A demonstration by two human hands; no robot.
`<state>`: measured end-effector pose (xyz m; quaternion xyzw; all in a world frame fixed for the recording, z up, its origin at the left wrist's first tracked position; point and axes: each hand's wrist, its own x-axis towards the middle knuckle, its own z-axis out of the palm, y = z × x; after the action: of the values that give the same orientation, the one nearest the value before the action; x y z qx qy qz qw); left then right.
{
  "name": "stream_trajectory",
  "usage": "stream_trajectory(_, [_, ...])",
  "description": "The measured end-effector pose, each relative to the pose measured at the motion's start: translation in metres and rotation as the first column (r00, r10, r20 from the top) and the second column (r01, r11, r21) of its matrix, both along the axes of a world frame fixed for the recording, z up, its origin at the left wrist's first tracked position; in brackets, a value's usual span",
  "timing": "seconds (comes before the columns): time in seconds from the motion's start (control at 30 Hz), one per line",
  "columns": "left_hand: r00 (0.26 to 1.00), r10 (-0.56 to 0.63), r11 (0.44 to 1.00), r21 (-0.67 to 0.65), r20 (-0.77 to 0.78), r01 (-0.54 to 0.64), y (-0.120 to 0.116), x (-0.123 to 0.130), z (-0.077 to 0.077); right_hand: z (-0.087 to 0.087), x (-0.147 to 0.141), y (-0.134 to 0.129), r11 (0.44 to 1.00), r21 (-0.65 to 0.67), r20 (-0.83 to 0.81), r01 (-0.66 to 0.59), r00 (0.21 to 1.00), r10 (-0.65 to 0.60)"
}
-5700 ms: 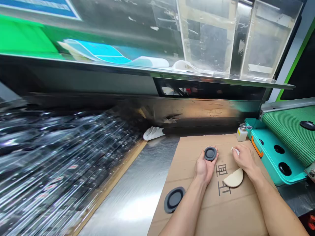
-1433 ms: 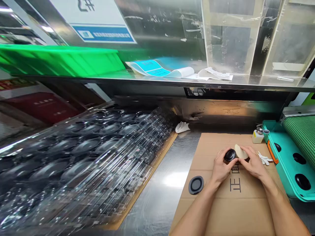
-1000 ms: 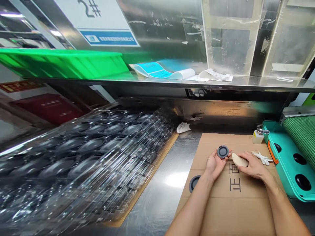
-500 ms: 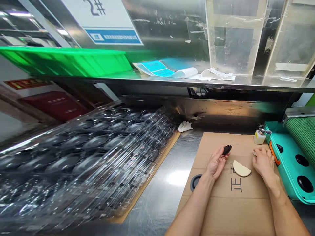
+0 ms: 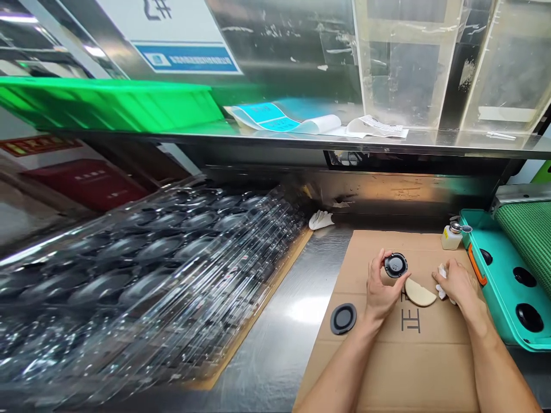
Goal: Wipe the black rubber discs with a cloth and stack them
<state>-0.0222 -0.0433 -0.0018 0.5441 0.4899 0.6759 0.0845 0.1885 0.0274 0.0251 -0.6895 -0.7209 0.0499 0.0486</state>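
My left hand (image 5: 382, 289) grips a round black plastic cap (image 5: 395, 265) by its edges, thumb and fingers on opposite sides, its flat face turned toward me. In my right hand (image 5: 461, 283) a crumpled white wipe (image 5: 441, 281) is pinched, partly hidden by the fingers. Between the hands lies a cream half-round pad (image 5: 420, 293) on a cardboard sheet (image 5: 379, 367). A dark round ring-shaped part (image 5: 343, 318) rests on the cardboard left of my left forearm.
Clear plastic trays (image 5: 142, 275) of black parts fill the left. A white pump bottle (image 5: 451, 236) stands beside a teal bin (image 5: 503, 321) with black round parts. A white glove (image 5: 321, 220) lies behind. Overhead, a metal shelf holds a green crate (image 5: 112, 106) and papers.
My left hand has turned the black cap from edge-on to face-on. The white wipe in my right hand shows more now. The view has shifted slightly.
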Motion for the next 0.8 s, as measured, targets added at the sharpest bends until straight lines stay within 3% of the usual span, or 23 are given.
stream_trajectory(0.1, [0.998, 0.026, 0.999, 0.021, -0.048, -0.025, 0.001, 0.0, -0.002, -0.001, 0.0, 0.0, 0.996, 0.001, -0.067, -0.092, 0.994, 0.091])
stream_trajectory(0.2, [0.997, 0.048, 0.999, 0.026, -0.067, -0.047, 0.001, -0.002, 0.001, 0.0, -0.003, 0.0, 0.97, 0.168, -0.153, -0.176, 0.967, 0.202])
stream_trajectory(0.3, [0.988, 0.098, 0.995, -0.021, -0.116, -0.101, 0.001, -0.006, 0.003, 0.001, -0.006, -0.001, 0.939, 0.287, -0.14, -0.187, 0.962, 0.234])
stream_trajectory(0.4, [0.956, 0.102, 0.951, -0.254, -0.276, -0.175, 0.002, -0.011, -0.003, -0.002, -0.007, 0.0, 0.969, 0.172, -0.051, -0.18, 0.98, 0.191])
stream_trajectory(0.5, [0.883, 0.006, 0.814, -0.511, -0.469, -0.277, 0.008, -0.016, -0.01, -0.008, -0.008, 0.001, 0.984, 0.085, -0.046, -0.157, 0.986, 0.161])
stream_trajectory(0.57, [0.839, -0.013, 0.771, -0.54, -0.544, -0.339, 0.018, -0.022, -0.007, -0.012, -0.01, 0.003, 0.985, 0.085, -0.068, -0.148, 0.986, 0.154])
stream_trajectory(0.7, [0.743, 0.006, 0.749, -0.49, -0.669, -0.447, 0.05, -0.052, 0.017, -0.015, -0.016, 0.006, 0.988, 0.101, -0.094, -0.12, 0.987, 0.13])
stream_trajectory(0.8, [0.655, -0.083, 0.746, -0.483, -0.751, -0.459, 0.062, -0.081, 0.022, -0.013, -0.021, -0.001, 0.993, 0.088, -0.131, -0.078, 0.987, 0.089])
